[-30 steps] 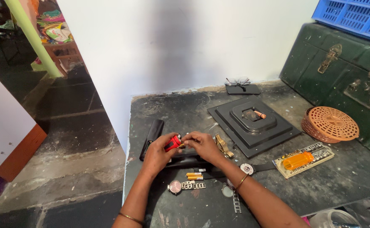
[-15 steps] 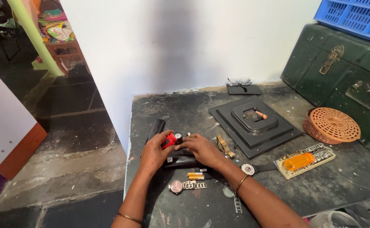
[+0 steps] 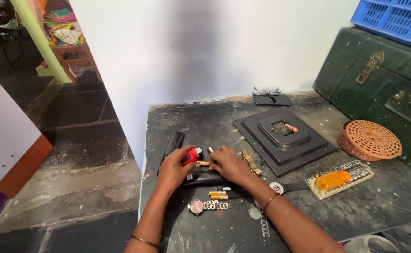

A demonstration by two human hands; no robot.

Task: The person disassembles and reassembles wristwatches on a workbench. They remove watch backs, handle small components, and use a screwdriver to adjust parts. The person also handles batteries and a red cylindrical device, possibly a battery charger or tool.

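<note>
1. red tool [image 3: 190,156] sits at frame centre-left, gripped in the left hand [image 3: 173,167] over a black case [image 3: 201,178] on the counter [image 3: 205,122], likely for steadiness.
2. right hand [image 3: 228,163] pinches a small yellow battery [image 3: 202,163], tip toward the tool.
3. spare batteries [image 3: 218,195] and a wristwatch [image 3: 208,205] lie just below, within reach.

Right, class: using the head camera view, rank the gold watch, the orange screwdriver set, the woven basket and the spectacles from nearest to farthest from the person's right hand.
Measured from the right hand:
1. Gold watch, just to its right.
2. Orange screwdriver set, further right near the table's front.
3. Spectacles, at the back by the wall, and the woven basket, far right: too close to call.
</note>
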